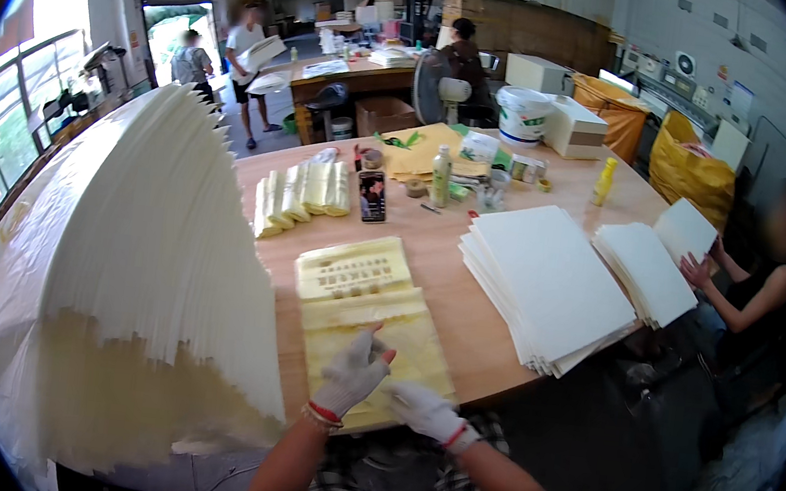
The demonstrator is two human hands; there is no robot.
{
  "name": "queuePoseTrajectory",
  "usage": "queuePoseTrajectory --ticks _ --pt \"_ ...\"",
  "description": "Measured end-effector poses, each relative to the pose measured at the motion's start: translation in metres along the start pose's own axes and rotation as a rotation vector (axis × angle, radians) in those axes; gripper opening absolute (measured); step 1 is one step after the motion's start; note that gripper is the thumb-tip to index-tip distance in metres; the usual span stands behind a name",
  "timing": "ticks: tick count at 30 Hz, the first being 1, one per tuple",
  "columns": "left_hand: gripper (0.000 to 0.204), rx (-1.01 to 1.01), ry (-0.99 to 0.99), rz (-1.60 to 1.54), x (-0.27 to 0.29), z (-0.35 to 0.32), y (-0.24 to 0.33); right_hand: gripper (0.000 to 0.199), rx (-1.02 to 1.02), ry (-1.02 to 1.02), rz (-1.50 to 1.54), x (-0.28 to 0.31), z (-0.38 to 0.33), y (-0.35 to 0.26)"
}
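Both my hands wear white knit gloves. My left hand point(351, 377) lies flat, fingers spread, on the near end of a stack of pale yellow bags point(381, 331) at the front edge of the wooden table point(431, 250). My right hand point(427, 412) pinches the near right edge of the same stack. A second yellow stack point(352, 268) with printing lies just beyond it.
A tall fanned pile of white sheets point(142, 236) fills the left. White sheet stacks point(549, 283) lie at right, where a seated person handles sheets point(647, 270). Rolled yellow bundles point(302, 192), a phone point(372, 195), bottles and a bucket point(522, 115) sit farther back. Other people work behind.
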State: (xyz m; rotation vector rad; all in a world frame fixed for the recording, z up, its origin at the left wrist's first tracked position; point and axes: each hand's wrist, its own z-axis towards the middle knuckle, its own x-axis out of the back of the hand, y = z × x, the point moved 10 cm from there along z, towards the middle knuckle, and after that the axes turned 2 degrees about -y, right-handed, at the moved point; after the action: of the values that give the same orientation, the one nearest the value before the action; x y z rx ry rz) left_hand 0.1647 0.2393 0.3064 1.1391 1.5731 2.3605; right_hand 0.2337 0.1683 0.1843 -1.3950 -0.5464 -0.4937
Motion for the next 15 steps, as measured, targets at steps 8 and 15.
queuePoseTrajectory --ticks 8,15 --pt "0.05 -0.422 0.387 0.348 0.036 -0.06 0.071 0.071 -0.032 0.504 -0.931 0.243 -0.112 -0.007" --pt "0.022 -0.408 -0.018 0.16 -0.014 -0.083 0.089 0.084 -0.24 0.326 -0.353 0.291 -0.102 0.053"
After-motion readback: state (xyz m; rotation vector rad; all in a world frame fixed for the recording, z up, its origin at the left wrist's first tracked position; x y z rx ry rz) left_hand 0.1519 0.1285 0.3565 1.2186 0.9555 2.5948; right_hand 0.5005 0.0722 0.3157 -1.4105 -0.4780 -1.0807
